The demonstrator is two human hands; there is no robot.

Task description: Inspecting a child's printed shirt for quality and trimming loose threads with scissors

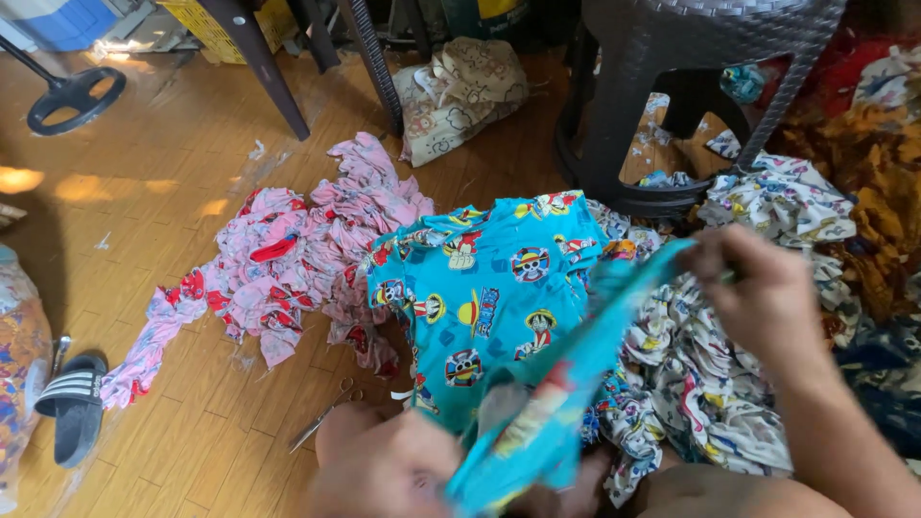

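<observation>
- Nearest the camera, the left hand (384,460) sat low in the frame, its fingers closed on the lower end of a blurred strip of bright turquoise printed cloth (566,384).
- The right hand (763,297) was raised to the right, fingers pinched shut on the upper end of the same turquoise cloth strip, so the piece was stretched taut on a slant between the two hands, seemingly to spread it out.
- Just left of the left hand, a pair of small metal scissors (321,414) lay on the wooden plank floor (173,192), close by but not held.
- Behind the strip, a turquoise garment with cartoon prints (484,297) lay spread flat on the floor.
- To its right, a heap of white patterned cloth pieces (710,384) was bunched up, touching the garment's edge.
- To its left, a heap of pink printed cloth pieces (288,259) trailed across the floor.
- At the far left edge, a black slide sandal with white stripes (72,403) rested on the floor.
- Farther back, a dark woven-look plastic stool (672,86) stood over scattered scraps, and a crumpled beige patterned cloth (460,91) sat against dark furniture legs.
- On the right edge lay a mound of orange and dark fabrics (883,182).
</observation>
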